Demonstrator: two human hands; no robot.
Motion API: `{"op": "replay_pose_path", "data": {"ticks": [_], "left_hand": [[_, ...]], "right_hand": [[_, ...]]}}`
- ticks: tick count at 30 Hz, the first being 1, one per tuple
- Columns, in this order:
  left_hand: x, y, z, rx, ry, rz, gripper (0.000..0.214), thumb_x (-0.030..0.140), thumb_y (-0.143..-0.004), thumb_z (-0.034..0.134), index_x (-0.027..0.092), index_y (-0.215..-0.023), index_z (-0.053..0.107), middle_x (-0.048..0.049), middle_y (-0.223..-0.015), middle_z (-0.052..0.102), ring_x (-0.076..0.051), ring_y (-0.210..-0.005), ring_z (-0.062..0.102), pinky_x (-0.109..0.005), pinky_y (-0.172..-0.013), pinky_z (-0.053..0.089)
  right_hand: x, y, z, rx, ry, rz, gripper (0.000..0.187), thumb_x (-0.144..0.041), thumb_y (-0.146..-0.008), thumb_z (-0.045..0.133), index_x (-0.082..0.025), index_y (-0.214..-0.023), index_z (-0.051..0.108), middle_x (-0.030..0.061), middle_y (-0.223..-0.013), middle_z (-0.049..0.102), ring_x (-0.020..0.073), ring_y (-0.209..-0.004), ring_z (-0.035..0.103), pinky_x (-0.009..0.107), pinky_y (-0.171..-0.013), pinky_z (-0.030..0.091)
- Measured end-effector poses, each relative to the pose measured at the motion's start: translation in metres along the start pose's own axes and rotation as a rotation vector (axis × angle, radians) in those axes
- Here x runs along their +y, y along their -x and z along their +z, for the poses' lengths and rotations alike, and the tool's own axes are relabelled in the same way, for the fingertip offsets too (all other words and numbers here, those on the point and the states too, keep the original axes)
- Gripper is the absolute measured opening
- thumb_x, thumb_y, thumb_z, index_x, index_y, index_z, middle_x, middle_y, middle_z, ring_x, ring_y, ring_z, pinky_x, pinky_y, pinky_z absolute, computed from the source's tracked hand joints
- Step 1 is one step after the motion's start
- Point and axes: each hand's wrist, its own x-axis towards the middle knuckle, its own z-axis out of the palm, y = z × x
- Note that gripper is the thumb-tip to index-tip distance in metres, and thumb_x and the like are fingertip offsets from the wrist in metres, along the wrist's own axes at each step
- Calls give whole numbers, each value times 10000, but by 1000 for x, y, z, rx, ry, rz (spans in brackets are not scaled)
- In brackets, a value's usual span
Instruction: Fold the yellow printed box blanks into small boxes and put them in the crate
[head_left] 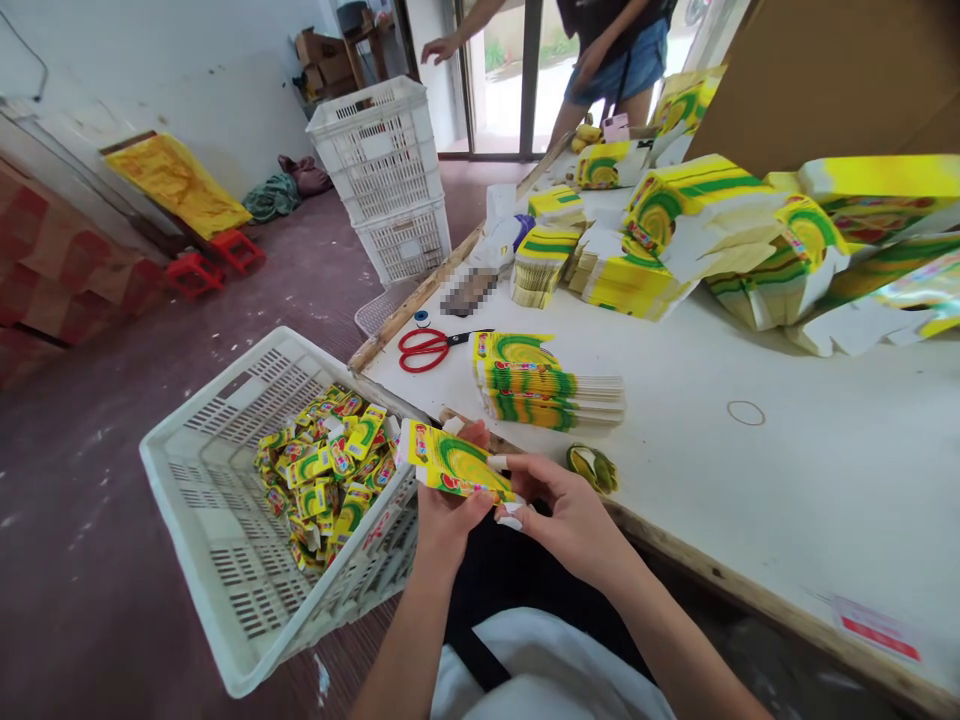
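Note:
A yellow and green printed carton is held between both hands, just off the table's near edge. My left hand is closed round its lower side, thumb on the front face. With fingers and thumb, my right hand pinches the white flaps at the carton's right end. Beyond the hands lies a fanned stack of flat cartons on the white table. A crumpled green peel rests near my right hand. To the left, a white plastic crate holds many small finished-looking cartons.
Red-handled scissors lie by the table's left corner. More carton stacks fill the table's far side, with a rubber band nearer. White crates stand stacked on the floor. Another person stands by the doorway.

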Motion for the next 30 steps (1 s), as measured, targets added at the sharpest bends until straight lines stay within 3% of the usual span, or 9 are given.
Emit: {"op": "replay_pose_path", "data": {"ticks": [7,14,18,23,26,30], "left_hand": [[7,-1,-12,-87,-169,21,568,427,-607,816,193,-1099,656,-128,-980,709,-308,-956,667,-449,-847,562],[19,1,-13,-97,-216,-124,568,206,-508,860,202,-1046,679,-97,-923,719,-305,-881,685,-445,-782,586],[19,2,-18,-138,-170,-140,612,147,-471,866,228,-1048,682,-103,-947,713,-312,-910,682,-419,-741,591],[26,-1,-14,-146,-126,-130,627,169,-449,877,221,-1040,674,-88,-930,716,-295,-903,681,-388,-731,585],[25,-5,-7,-64,-117,-115,529,187,-431,890,188,-920,686,-48,-825,720,-234,-764,686,-334,-688,573],[15,-8,-1,189,-23,-27,324,318,-511,883,165,-713,680,-1,-686,701,-131,-601,628,-230,-601,516]], "right_hand": [[-1,0,4,-119,-245,78,608,-414,-670,794,-194,-1145,484,-41,-745,507,118,-668,499,252,-629,443],[-1,0,1,-103,-280,138,510,-507,-611,832,-210,-773,451,-61,-687,468,81,-586,407,210,-551,355],[-3,1,-3,-201,-320,217,537,-537,-566,840,-202,-737,457,-74,-633,447,69,-550,352,206,-523,293],[-5,1,0,-218,-292,212,480,-545,-597,801,-191,-749,515,-61,-632,447,80,-555,355,218,-533,305],[-2,3,3,-72,-107,105,353,-485,-681,734,-181,-721,560,-35,-645,475,106,-578,411,236,-548,349],[2,3,4,104,226,-110,153,-291,-825,558,-188,-744,636,21,-706,584,160,-660,529,275,-611,411]]}}
